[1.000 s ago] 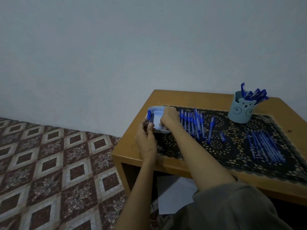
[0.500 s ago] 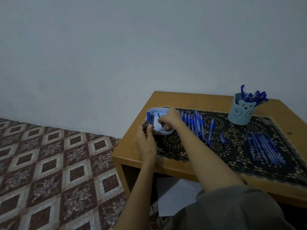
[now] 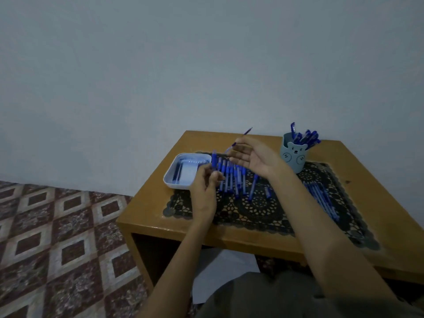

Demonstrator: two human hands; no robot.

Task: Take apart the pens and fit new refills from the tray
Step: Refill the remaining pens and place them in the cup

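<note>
A white tray (image 3: 171,175) with thin refills in it sits at the table's left edge. My left hand (image 3: 204,189) holds a blue pen barrel (image 3: 214,159) upright just right of the tray. Raised above the pens, my right hand (image 3: 254,156) pinches a thin blue refill (image 3: 243,135) between thumb and forefinger, the other fingers spread. Under both hands a row of several blue pens (image 3: 234,177) lies on the black lace mat (image 3: 259,210).
A light blue bear-faced cup (image 3: 294,157) full of blue pens stands at the back right. Several more pens (image 3: 321,198) lie on the mat's right side, and a loose cap (image 3: 266,191) lies mid-mat. The wooden table (image 3: 146,214) ends left over a patterned tile floor.
My right hand left the tray and rose to the right with a refill pinched in it. My left hand moved slightly right, still holding the pen barrel.
</note>
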